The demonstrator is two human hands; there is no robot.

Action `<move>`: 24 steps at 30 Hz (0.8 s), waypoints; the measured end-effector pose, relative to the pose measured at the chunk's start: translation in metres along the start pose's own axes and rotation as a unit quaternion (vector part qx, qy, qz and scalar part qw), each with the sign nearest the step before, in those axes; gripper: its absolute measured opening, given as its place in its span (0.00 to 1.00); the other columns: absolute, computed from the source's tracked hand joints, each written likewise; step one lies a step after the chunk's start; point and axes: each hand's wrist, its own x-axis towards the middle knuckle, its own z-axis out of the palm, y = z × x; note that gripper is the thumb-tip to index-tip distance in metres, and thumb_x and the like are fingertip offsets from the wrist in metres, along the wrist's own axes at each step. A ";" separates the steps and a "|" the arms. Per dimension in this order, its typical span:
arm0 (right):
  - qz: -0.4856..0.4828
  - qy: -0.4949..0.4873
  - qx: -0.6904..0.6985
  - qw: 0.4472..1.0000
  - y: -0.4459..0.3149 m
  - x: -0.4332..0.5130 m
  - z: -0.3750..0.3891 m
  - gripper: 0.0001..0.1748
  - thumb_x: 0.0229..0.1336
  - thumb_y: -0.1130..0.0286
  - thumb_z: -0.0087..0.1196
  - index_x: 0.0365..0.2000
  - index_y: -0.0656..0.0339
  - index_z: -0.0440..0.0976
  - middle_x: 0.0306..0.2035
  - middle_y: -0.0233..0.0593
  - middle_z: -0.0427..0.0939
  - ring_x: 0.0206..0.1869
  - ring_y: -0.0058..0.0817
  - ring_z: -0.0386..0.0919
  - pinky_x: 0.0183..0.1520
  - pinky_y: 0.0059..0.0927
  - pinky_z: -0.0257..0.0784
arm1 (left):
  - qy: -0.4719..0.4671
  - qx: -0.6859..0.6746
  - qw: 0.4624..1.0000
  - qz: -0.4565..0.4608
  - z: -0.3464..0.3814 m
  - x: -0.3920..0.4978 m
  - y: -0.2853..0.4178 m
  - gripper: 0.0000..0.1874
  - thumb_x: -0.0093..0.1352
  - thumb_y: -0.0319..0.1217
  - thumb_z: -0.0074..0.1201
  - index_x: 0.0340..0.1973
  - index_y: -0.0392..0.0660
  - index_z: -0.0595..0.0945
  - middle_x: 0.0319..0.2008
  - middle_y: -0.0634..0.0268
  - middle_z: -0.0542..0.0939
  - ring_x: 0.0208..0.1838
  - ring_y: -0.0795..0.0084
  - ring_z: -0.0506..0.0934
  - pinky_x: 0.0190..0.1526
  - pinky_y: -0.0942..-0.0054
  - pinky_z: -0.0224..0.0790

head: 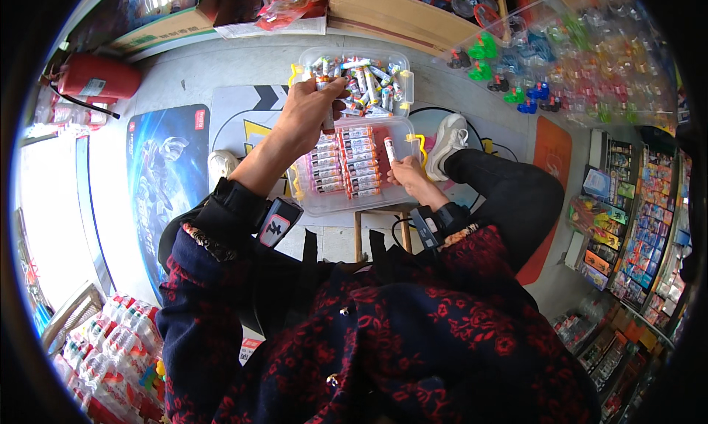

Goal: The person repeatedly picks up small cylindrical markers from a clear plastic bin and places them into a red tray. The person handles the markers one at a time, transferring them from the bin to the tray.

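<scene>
My left hand (pixel 311 107) is closed around an orange-brown labelled tube (pixel 328 124), one end showing above the fingers; whether it grips more than one cannot be told. It is over the near-left part of a clear plastic tub (pixel 407 84) heaped with loose mixed tubes (pixel 371 86). Nearer to me, a second clear tub (pixel 332 205) contains two columns of neatly stacked tubes (pixel 360 164) with white, orange and purple labels. Above its right side, my right hand (pixel 410 175) pinches a white tube with red ends (pixel 390 148), held almost upright.
The near tub rests on a wooden stool (pixel 358 236) between my legs. A red fire extinguisher (pixel 99 75) lies at left, beyond a blue printed mat (pixel 166 169). Cardboard boxes (pixel 387 6) line the back. A clear bag of small coloured toys (pixel 575 64) and display racks (pixel 647 219) occupy the right.
</scene>
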 end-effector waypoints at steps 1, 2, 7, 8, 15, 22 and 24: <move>-0.043 0.001 -0.047 0.998 0.007 0.007 -0.002 0.09 0.53 0.72 0.46 0.25 0.70 0.69 0.19 0.39 0.72 0.19 0.26 0.72 0.20 0.25 0.66 | -0.002 0.001 1.000 0.000 0.000 0.000 0.000 0.15 0.66 0.36 0.46 0.32 0.32 0.74 0.23 0.63 0.71 0.23 0.78 0.67 0.19 0.80 0.60; -0.098 -0.013 -0.085 0.991 0.014 0.014 -0.003 0.08 0.51 0.73 0.46 0.25 0.70 0.69 0.20 0.40 0.73 0.21 0.28 0.72 0.21 0.27 0.66 | -0.014 0.018 1.000 -0.019 -0.002 0.000 0.001 0.15 0.66 0.36 0.46 0.32 0.33 0.73 0.23 0.64 0.71 0.23 0.78 0.67 0.19 0.79 0.59; -0.175 -0.014 -0.166 0.970 0.044 0.065 0.021 0.08 0.42 0.75 0.49 0.23 0.71 0.70 0.22 0.44 0.73 0.26 0.34 0.74 0.28 0.33 0.67 | -0.007 0.035 0.999 -0.035 -0.001 -0.003 0.001 0.16 0.66 0.39 0.46 0.33 0.35 0.73 0.22 0.65 0.70 0.24 0.79 0.67 0.19 0.80 0.58; -0.042 0.062 -0.078 0.994 0.042 0.077 0.040 0.07 0.41 0.76 0.48 0.22 0.72 0.70 0.22 0.44 0.74 0.26 0.34 0.74 0.28 0.34 0.67 | -0.003 0.038 0.999 -0.037 0.000 -0.004 0.000 0.16 0.66 0.39 0.46 0.33 0.36 0.73 0.22 0.65 0.70 0.23 0.79 0.67 0.19 0.80 0.58; 0.031 0.076 -0.035 0.996 0.057 0.100 0.051 0.07 0.46 0.76 0.44 0.21 0.70 0.71 0.17 0.42 0.72 0.23 0.32 0.73 0.24 0.36 0.66 | -0.013 0.051 0.997 -0.060 0.007 -0.006 0.001 0.15 0.66 0.38 0.46 0.33 0.36 0.72 0.21 0.67 0.71 0.21 0.80 0.67 0.18 0.81 0.58; -0.553 -0.050 -0.415 0.721 0.093 0.136 0.026 0.15 0.20 0.58 0.55 0.10 0.58 0.68 0.15 0.49 0.70 0.22 0.48 0.70 0.23 0.42 0.61 | -0.012 0.031 0.997 -0.076 0.013 -0.003 -0.002 0.13 0.66 0.37 0.46 0.33 0.37 0.72 0.22 0.67 0.71 0.23 0.82 0.67 0.20 0.82 0.59; -0.531 -0.047 -0.466 0.706 0.095 0.142 0.029 0.15 0.21 0.58 0.55 0.10 0.58 0.68 0.14 0.47 0.69 0.22 0.47 0.70 0.23 0.41 0.62 | -0.010 0.032 0.996 -0.084 0.014 -0.003 -0.003 0.13 0.66 0.37 0.46 0.33 0.37 0.72 0.22 0.67 0.71 0.23 0.82 0.67 0.20 0.82 0.59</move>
